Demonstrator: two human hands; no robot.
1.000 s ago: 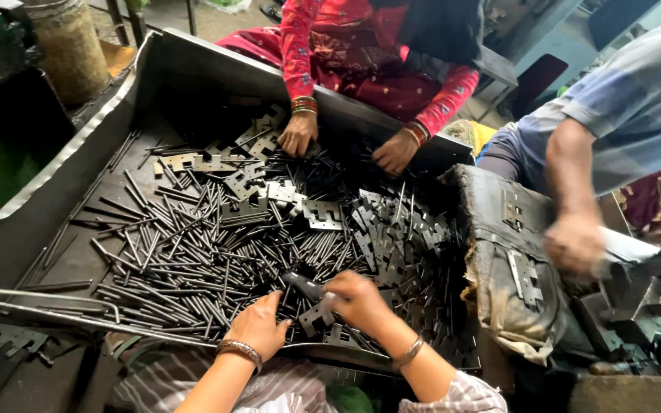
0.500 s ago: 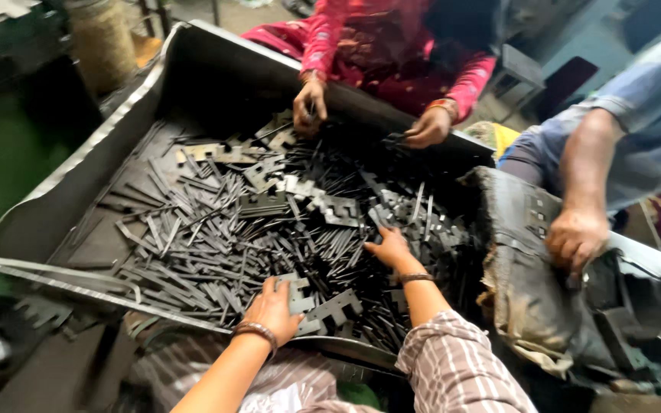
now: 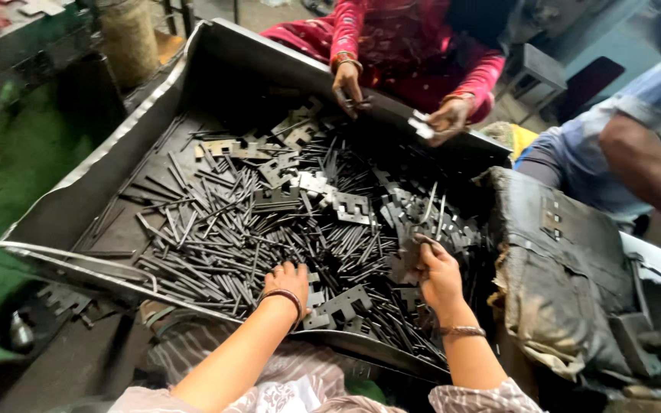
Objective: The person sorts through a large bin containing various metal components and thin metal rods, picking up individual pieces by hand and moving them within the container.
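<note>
In the near corner of the metal tray (image 3: pixel 63 218), the left hand (image 3: pixel 288 281) lies flat with fingers spread on the heap of thin metal strips (image 3: pixel 216 245), a notched plate (image 3: pixel 338 306) just beside its fingertips. The right hand (image 3: pixel 437 277) is curled around a dark notched piece (image 3: pixel 409 260), lifted slightly above the heap. Beyond the fingers, across the tray, another person's hands (image 3: pixel 350 80) pinch small pieces at the far rim.

Left hand (image 3: pixel 288 281) lies flat, right hand (image 3: pixel 437 277) curls in a grip.

A: Where are the hands?
B: The left hand (image 3: pixel 288 281) lies flat on the dark metal strips (image 3: pixel 216 237); the right hand (image 3: pixel 437 275) grips a notched plate (image 3: pixel 409 260) in the tray (image 3: pixel 101 183)
</note>
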